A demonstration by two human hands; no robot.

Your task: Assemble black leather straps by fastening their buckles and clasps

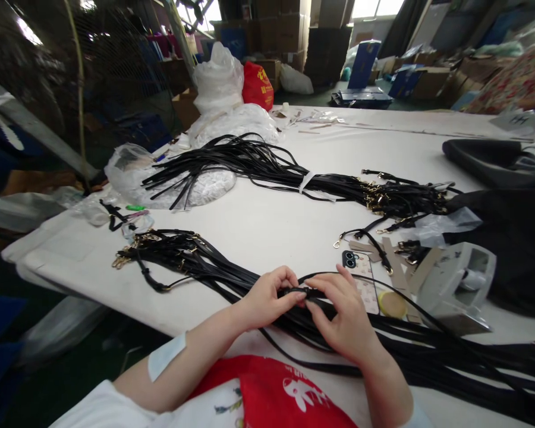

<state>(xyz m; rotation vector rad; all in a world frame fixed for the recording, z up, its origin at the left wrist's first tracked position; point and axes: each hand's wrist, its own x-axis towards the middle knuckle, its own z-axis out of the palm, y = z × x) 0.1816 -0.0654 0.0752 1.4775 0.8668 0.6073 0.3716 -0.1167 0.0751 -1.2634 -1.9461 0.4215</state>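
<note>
Black strap (311,292) is pinched between my two hands, just above the near bundle of black straps (223,267) on the white table (271,220); my left hand (274,294) is closed on its left part, thumb against bent fingers, and my right hand (342,306) has its right part between thumb and fingers, with one finger raised clear; no gap shows at either pinch. The near bundle runs beneath my hands from gold-coloured clasps (122,258) on the left to the right edge of my view; beyond it lies the far bundle (267,166), wrapped by a white tie (307,181), its loose ends at left and its metal fittings at right. Just beside my right hand lies a phone (364,284) in a patterned case, with a round yellow item (392,304) next to it; flat brown strips (396,264) and a pale plastic holder (457,288) are near them. As for writing, the red apron (294,392) over my front carries a white rabbit-like figure and white lettering, partly hidden in folds and too unclear for me to read; the red bag (257,89) at the far side of the table, beside clear plastic bags (218,77), has yellow marks that are too small to make out; I can read no brand on the phone.
</note>
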